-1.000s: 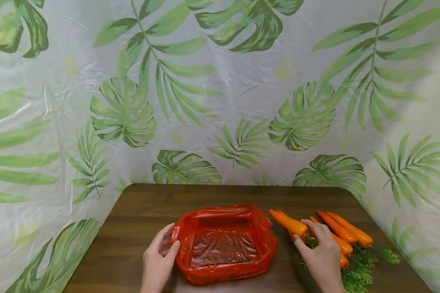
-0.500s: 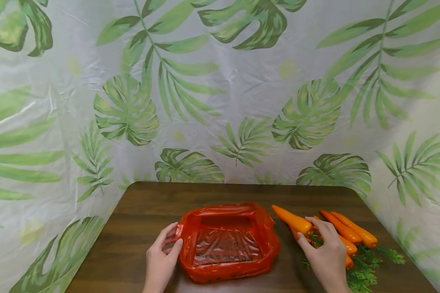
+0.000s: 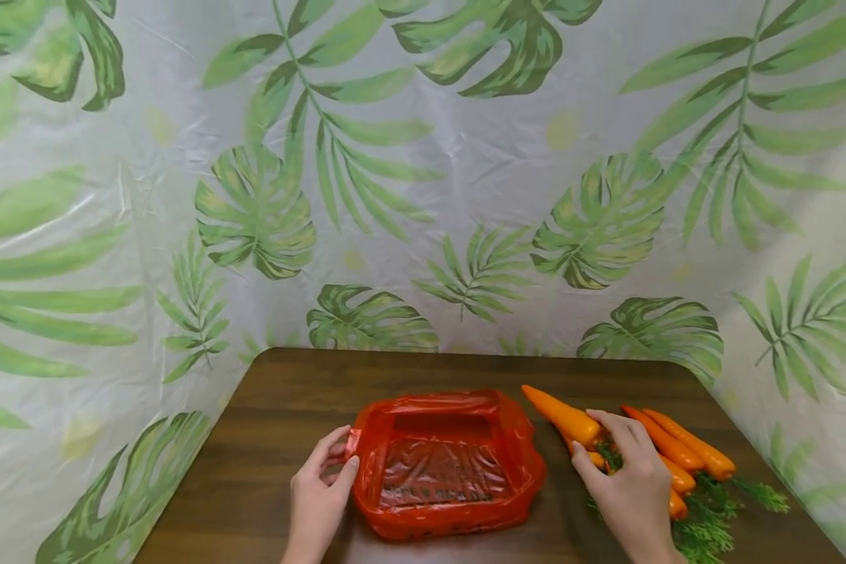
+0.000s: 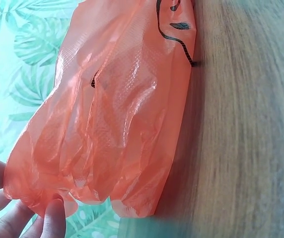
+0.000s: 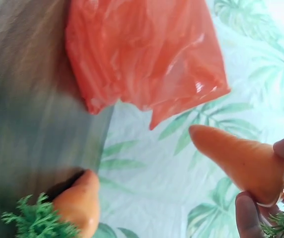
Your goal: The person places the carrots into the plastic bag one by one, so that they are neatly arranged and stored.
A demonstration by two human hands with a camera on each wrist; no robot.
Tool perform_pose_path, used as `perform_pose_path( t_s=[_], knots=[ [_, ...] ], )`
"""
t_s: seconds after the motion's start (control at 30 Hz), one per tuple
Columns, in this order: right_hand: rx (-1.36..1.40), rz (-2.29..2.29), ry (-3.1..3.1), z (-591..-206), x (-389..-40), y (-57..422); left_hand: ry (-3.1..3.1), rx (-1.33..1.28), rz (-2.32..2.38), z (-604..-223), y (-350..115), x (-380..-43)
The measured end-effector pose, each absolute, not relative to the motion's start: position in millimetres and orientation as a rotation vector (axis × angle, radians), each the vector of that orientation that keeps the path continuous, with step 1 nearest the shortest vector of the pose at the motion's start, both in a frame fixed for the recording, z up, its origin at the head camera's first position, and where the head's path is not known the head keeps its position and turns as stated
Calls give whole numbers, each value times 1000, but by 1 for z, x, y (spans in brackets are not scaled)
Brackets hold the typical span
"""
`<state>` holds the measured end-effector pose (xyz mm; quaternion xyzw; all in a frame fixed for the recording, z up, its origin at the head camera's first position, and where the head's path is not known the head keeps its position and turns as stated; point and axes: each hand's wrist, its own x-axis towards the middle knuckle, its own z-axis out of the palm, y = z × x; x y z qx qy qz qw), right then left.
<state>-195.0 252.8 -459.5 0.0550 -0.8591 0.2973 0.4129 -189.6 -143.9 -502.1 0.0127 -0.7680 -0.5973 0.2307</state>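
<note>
In the head view a red plastic bag (image 3: 451, 518) stands on the table with its mouth spread wide. My left hand (image 3: 319, 493) pinches the bag's left edge between thumb and fingers; the left wrist view shows the gathered bag wall (image 4: 117, 114) there. On the bag's right, my right hand (image 3: 627, 474) holds an orange carrot (image 3: 562, 417) by its thick, leafy end, its tip pointing away to the upper left. The right wrist view has this carrot (image 5: 241, 161) raised above the table, between thumb and fingers. Another carrot (image 3: 595, 459) lies partly hidden beneath it.
Several more carrots (image 3: 691, 446) with green leafy tops (image 3: 708, 525) lie beside and behind my right hand, partly covered by it. The dark wooden table (image 3: 310, 380) ends in front of a leaf-patterned sheet (image 3: 465, 172).
The carrot in my right hand has risen slightly off the one beneath it. My left hand keeps its hold on the bag's edge. The whole head view has shifted a little.
</note>
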Motion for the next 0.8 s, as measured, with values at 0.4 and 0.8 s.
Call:
perform_pose_path(
  t_s=[0.4,0.8],
  knots=[
    [277,744,-2143,-436,-194,233,-2117,44,-1658,-505,-143,-191],
    [385,828,-2148,-422,-196,203,-2119,63,-1647,-503,-144,-190]
  ],
)
